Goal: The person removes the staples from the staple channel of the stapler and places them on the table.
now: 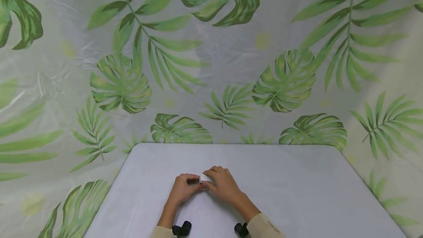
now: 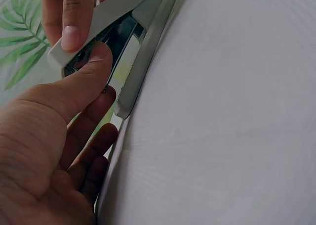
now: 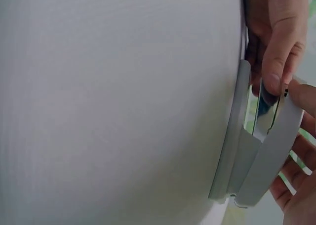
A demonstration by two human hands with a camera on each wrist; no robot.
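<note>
A pale grey stapler (image 1: 204, 177) is between my two hands above the white table. Its top arm is lifted away from the base (image 2: 148, 57), and a dark metal staple channel (image 2: 121, 36) shows between them in the left wrist view. My left hand (image 1: 183, 190) pinches the front end of the channel with thumb and index finger, the other fingers loosely bent below. My right hand (image 1: 226, 184) grips the top arm (image 3: 274, 153), its thumb and fingers near the front end. Fingers hide most of the stapler in the head view.
The white-covered table (image 1: 297, 186) reaches back to a hanging sheet (image 1: 231, 58) printed with green leaves. Black wrist cameras (image 1: 182, 228) sit on both wrists, beside beige sleeves (image 1: 264, 227).
</note>
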